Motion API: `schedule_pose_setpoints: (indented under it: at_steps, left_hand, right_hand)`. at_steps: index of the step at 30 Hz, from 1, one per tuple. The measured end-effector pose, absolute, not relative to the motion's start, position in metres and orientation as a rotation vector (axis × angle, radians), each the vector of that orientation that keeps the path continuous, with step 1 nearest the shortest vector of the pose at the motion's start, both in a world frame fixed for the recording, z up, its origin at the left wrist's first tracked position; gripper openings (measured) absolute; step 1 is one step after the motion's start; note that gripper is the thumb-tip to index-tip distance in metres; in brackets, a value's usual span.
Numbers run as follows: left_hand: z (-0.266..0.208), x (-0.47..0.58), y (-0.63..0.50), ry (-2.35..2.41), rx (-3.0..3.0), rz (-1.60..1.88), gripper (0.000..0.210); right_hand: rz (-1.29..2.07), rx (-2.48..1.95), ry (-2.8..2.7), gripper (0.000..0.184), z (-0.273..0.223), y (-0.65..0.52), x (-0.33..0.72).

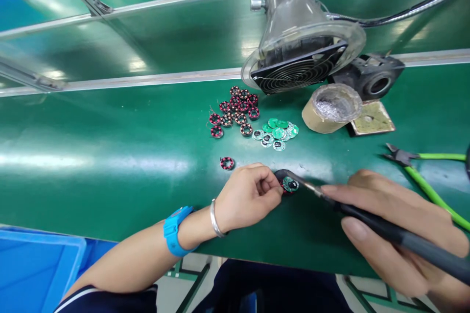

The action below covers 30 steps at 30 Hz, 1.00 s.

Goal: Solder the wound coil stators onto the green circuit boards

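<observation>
My left hand (253,193) is closed in a pinch at the edge of a small round part with a green circuit board (290,185) on it and bits of red winding showing beneath. A dark round base lies under that part. In my right hand (400,230) is a soldering iron (382,222), gripped like a pen. Its tip reaches the dark rim by the board; whether it touches the board, I cannot tell. One red-and-black wound coil ring (227,163) lies alone just beyond my left hand.
Farther back are a cluster of coil rings (240,106) and a pile of round green boards (278,133). A fume extractor fan (299,71) overhangs them. Right of it stand a tub (323,112), a sponge tray (374,118) and an iron holder (374,78). Green-handled cutters (422,176) lie rightmost.
</observation>
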<state>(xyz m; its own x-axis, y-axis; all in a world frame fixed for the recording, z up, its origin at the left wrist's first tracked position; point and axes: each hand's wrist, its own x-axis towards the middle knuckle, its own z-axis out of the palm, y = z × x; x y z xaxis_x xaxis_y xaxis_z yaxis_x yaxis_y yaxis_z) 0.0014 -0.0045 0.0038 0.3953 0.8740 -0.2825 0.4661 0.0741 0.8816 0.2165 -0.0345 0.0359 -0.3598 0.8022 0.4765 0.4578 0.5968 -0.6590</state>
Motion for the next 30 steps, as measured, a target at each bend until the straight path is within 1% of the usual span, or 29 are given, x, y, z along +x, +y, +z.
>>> schedule_pose_setpoints:
  at_steps: [4,9,19,26,30]
  left_hand:
    - [0.003,0.002,-0.004,1.236,1.584,0.477,0.005]
    - [0.003,0.002,-0.005,1.232,1.598,0.479,0.005]
    - [0.003,0.002,-0.003,1.251,1.626,0.484,0.006]
    - [0.003,0.002,-0.004,1.261,1.616,0.472,0.005]
    - [0.002,0.002,-0.003,1.270,1.623,0.445,0.007]
  right_hand:
    - [0.567,-1.053,-1.994,0.020,0.039,-0.039,0.218]
    - [0.591,-1.024,-1.986,0.017,0.036,-0.041,0.217]
    - [0.586,-1.039,-1.990,0.018,0.035,-0.040,0.216]
    - [0.603,-1.126,-1.966,0.017,0.040,-0.047,0.221]
    - [0.597,-1.091,-1.913,0.020,0.040,-0.044,0.221]
